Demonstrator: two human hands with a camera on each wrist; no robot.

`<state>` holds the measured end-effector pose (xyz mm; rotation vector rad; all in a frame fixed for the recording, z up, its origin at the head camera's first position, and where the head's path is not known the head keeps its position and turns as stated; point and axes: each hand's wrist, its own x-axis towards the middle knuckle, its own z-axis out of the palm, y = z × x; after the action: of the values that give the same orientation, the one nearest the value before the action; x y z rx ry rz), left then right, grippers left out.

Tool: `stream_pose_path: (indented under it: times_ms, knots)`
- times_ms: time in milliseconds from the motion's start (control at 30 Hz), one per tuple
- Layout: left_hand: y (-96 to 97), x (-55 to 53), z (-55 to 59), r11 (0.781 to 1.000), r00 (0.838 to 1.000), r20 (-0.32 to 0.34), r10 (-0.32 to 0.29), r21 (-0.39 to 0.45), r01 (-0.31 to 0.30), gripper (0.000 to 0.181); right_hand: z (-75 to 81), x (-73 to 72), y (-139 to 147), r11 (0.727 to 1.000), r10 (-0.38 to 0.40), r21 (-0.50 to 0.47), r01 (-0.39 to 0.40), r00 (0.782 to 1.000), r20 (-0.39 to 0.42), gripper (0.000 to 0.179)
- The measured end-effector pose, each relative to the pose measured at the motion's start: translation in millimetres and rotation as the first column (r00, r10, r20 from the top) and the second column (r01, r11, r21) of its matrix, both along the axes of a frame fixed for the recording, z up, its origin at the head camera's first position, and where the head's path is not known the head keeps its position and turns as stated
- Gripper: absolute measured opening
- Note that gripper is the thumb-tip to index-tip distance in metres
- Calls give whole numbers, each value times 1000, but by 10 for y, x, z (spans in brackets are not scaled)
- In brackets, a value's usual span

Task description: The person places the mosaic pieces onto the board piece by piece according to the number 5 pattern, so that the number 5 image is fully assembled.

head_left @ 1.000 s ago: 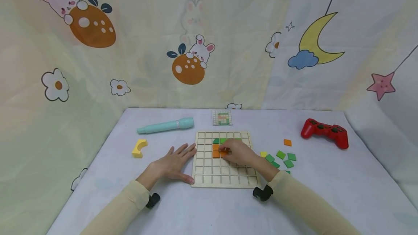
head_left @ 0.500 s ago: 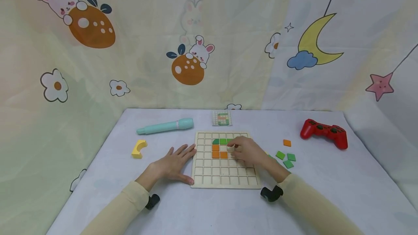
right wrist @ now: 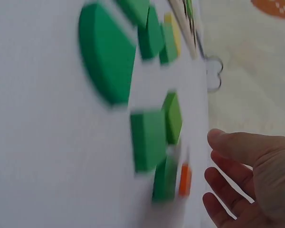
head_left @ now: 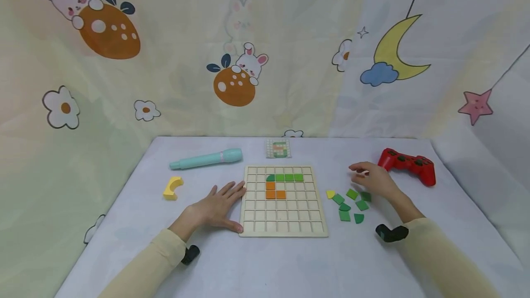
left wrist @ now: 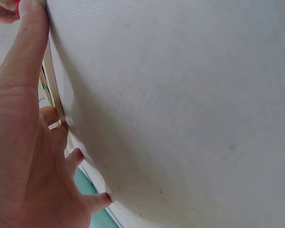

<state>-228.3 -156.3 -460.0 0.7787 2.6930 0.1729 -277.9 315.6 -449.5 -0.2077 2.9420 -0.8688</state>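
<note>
A square wooden grid board (head_left: 285, 229) lies mid-table. On it are a row of green tiles (head_left: 289, 178) with a rounded left end and three orange tiles (head_left: 270, 194) below. My left hand (head_left: 217, 207) rests flat, fingers spread, thumb and fingertips at the board's left edge. To the right of the board my right hand (head_left: 374, 180) hovers with loosely bent fingers and nothing between them. Under it, a loose orange tile (right wrist: 185, 179) shows in the right wrist view; the hand hides it in the head view. Several loose green tiles (head_left: 344, 215) and a yellow one (head_left: 330, 194) lie nearby.
A red game controller (head_left: 407, 166) sits just beyond my right hand. Behind the board stands a small pattern card (head_left: 279, 149). A teal microphone-shaped stick (head_left: 205, 158) and a yellow arch block (head_left: 172, 188) lie to the left. A printed curtain (head_left: 174, 72) rises behind the table.
My right hand has left the orange tiles on the board and swung right, over the loose tiles by the controller. The left hand has stayed at the board's edge.
</note>
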Motion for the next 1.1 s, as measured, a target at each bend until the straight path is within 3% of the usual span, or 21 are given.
stream_pose_path:
  times_ms: [300,867,1100]
  knots:
    - [-11,4,-14,1000,1000,11,12,11,-13,114,-95,-31,243,1000,6,2,-6,1000,25,46]
    - [-7,-8,-23,1000,1000,-1,-6,7,6,116,-144,-40,244,1000,-30,-7,30,999,26,45]
    - [-10,-2,-10,1000,1000,-8,-10,2,10,116,-97,-32,135,999,-28,-32,29,999,30,44]
